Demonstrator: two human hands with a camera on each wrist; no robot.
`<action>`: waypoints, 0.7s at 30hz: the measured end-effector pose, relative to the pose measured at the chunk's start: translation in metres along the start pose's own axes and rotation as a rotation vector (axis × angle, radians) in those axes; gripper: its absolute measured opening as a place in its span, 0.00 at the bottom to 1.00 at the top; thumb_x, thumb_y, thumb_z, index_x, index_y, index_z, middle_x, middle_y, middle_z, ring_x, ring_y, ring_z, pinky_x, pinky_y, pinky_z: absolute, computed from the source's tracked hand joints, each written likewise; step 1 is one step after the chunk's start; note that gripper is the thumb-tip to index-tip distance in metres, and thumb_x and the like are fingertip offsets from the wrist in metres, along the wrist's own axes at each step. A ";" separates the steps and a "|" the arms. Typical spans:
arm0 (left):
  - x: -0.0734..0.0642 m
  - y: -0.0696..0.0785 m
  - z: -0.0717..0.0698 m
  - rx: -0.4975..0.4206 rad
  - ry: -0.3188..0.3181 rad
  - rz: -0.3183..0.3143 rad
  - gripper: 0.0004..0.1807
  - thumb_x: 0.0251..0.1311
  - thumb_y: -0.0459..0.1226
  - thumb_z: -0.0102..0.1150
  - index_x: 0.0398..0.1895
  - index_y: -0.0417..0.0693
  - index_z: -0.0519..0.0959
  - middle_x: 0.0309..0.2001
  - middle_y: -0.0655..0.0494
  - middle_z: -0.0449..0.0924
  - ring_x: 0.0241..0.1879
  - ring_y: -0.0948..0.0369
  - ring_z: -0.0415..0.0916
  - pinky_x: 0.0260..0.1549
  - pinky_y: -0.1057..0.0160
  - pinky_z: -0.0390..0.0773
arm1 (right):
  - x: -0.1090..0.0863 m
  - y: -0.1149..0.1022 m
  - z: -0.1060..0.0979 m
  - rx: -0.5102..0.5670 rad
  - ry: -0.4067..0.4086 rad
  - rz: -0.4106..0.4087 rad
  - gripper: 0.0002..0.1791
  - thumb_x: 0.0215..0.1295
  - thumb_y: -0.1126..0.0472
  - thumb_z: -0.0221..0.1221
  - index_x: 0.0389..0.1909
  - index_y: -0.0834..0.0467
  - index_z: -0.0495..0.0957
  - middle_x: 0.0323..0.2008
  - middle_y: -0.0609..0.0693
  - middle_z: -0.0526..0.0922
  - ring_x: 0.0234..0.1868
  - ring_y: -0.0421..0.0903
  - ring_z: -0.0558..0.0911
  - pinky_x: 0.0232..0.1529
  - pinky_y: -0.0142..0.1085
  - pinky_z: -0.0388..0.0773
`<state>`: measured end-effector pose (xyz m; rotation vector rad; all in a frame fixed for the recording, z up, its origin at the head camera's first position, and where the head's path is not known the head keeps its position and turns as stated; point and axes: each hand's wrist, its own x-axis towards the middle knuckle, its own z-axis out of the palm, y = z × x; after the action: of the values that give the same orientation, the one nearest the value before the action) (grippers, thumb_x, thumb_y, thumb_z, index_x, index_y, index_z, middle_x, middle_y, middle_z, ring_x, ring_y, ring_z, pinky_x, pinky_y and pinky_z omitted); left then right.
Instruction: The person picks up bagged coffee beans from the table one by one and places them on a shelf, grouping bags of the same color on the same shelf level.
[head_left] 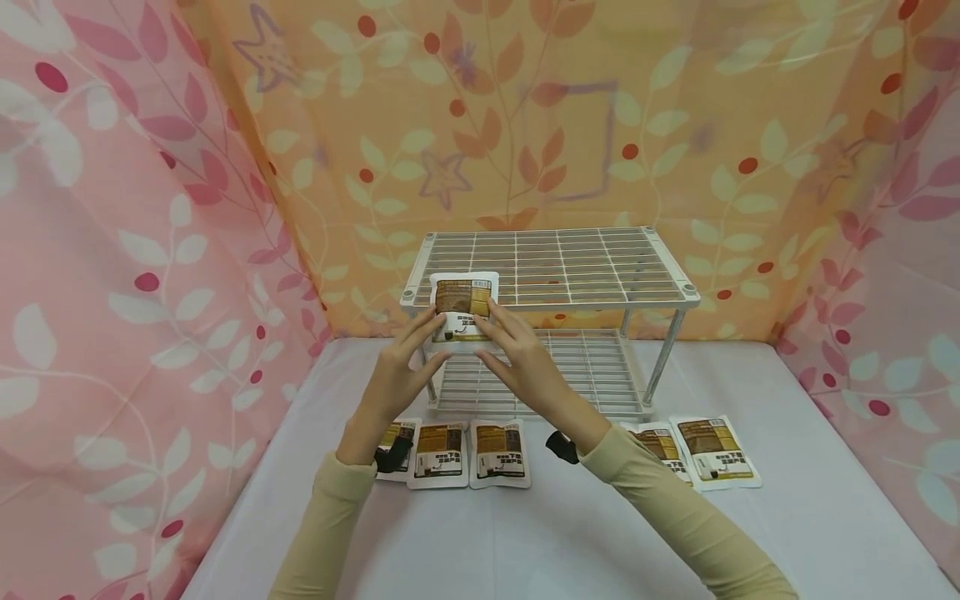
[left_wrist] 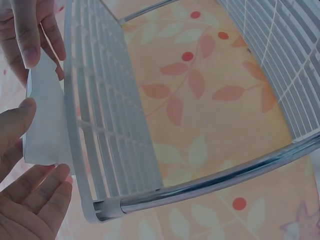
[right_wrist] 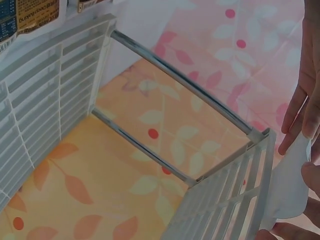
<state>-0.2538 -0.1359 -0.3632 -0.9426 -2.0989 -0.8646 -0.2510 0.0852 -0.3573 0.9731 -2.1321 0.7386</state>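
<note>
Both hands hold a flat white food pouch (head_left: 462, 297) with a brown and yellow printed label. It stands nearly upright at the front left of the upper shelf of a white wire rack (head_left: 585, 265). My left hand (head_left: 395, 377) grips the pouch's left side, and my right hand (head_left: 527, 367) grips its right side, fingers on the printed face. In the left wrist view the pouch's plain white underside (left_wrist: 46, 125) shows close against the shelf edge. The right wrist view also shows the white pouch (right_wrist: 292, 182) between the fingers at the shelf edge.
On the white table (head_left: 480, 542), three similar pouches (head_left: 438, 454) lie in front of the rack at left, one partly behind the left wrist. Two more pouches (head_left: 716, 450) lie at right, partly behind the right sleeve. The lower shelf (head_left: 540, 375) sits on metal posts; patterned cloth surrounds the table.
</note>
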 end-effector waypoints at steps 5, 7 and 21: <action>0.004 -0.001 -0.005 -0.028 -0.010 -0.013 0.30 0.53 0.33 0.64 0.61 0.43 0.70 0.64 0.41 0.65 0.62 0.48 0.65 0.56 0.51 0.71 | 0.006 -0.002 0.000 -0.005 -0.014 0.021 0.27 0.60 0.59 0.62 0.61 0.61 0.70 0.65 0.63 0.64 0.62 0.56 0.66 0.58 0.48 0.71; 0.006 -0.003 -0.006 -0.033 -0.014 -0.016 0.30 0.53 0.32 0.64 0.61 0.42 0.70 0.63 0.41 0.66 0.62 0.48 0.65 0.57 0.51 0.70 | 0.009 -0.002 0.000 -0.014 -0.016 0.026 0.27 0.60 0.59 0.61 0.61 0.60 0.70 0.65 0.63 0.64 0.61 0.56 0.67 0.57 0.47 0.71; 0.016 -0.011 -0.009 -0.026 -0.004 -0.002 0.29 0.51 0.30 0.65 0.59 0.39 0.72 0.61 0.39 0.68 0.60 0.49 0.68 0.55 0.52 0.72 | 0.022 -0.004 0.002 -0.164 -0.026 0.080 0.25 0.60 0.53 0.61 0.59 0.55 0.73 0.63 0.58 0.68 0.59 0.55 0.70 0.58 0.50 0.64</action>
<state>-0.2678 -0.1430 -0.3492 -0.9566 -2.0969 -0.8936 -0.2598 0.0723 -0.3408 0.8193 -2.2263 0.5812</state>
